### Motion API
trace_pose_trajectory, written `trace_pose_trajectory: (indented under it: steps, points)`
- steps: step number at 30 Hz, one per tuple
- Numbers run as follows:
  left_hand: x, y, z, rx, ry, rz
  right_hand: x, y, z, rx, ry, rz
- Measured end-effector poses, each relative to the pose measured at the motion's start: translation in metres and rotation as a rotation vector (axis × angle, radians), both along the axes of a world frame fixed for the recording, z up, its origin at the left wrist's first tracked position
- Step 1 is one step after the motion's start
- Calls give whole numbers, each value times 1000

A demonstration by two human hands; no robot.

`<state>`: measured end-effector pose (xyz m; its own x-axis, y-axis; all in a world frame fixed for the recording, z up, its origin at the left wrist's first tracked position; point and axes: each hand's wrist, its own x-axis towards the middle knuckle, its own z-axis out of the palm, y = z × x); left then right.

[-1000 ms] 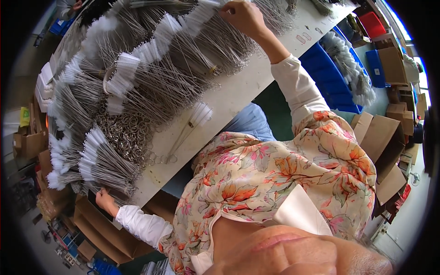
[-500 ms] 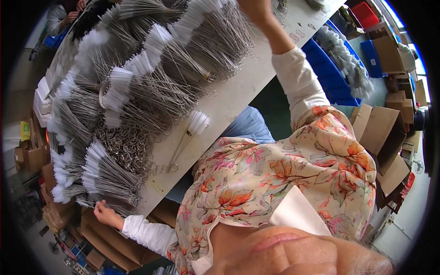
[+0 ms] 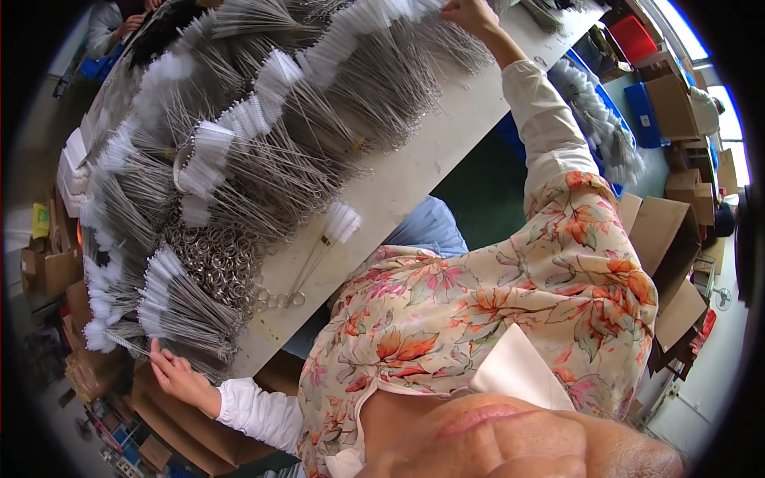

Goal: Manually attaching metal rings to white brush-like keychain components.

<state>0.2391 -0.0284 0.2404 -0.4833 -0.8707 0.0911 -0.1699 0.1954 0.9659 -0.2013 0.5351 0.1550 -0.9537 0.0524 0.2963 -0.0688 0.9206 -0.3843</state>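
Observation:
My left hand (image 3: 185, 381), at the lower left, is closed with finger and thumb on the wire stem of a small wire brush (image 3: 123, 342) with pale bristles. Beside it on the table lies a fanned bundle of such brushes (image 3: 195, 307), white bristles to the left and looped wire ends to the right. Up at the far edge, my right hand (image 3: 472, 16) has its fingers bent together by the bristle ends of a long row of brushes (image 3: 382, 76). Whatever those fingers hold is too small to make out.
Loose metal rings (image 3: 219, 259) are heaped among the brush piles on the pale table (image 3: 382, 187). A few brushes (image 3: 341, 223) lie apart near its edge. To the right stand a blue bin (image 3: 617, 119) of brushes and cardboard boxes (image 3: 665, 239). Another person's hands (image 3: 127, 28) show at the top left.
My right hand has shifted right and down, coming more fully into view by the brush row. My left hand has moved slightly left, and the brush at its fingertips shows more clearly.

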Motion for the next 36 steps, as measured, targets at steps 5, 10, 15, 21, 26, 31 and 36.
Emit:
trace_pose_trajectory:
  steps: [5, 10, 15, 21, 26, 31, 36]
  points:
    - [-6, 23, 5, 264, 292, -48, 3, -2, 64, -13, 427, 128]
    - [-32, 95, 21, 71, 93, -393, 106, -126, 138, -1348, -198, 879]
    - [-89, 157, 25, -164, 151, -671, 180, -234, 110, -1729, -876, 1081]
    - [-104, 152, -1, -308, 60, -745, 247, -301, 81, -1716, -1080, 1027]
    - [-85, 132, -10, 116, 68, -888, 257, -303, 69, -1595, -906, 1011]
    - [-76, 127, -17, 346, 105, -917, 253, -310, 54, -1460, -850, 996]
    - [-72, 134, -21, 243, 349, -638, 250, -296, 44, -1509, -909, 1062]
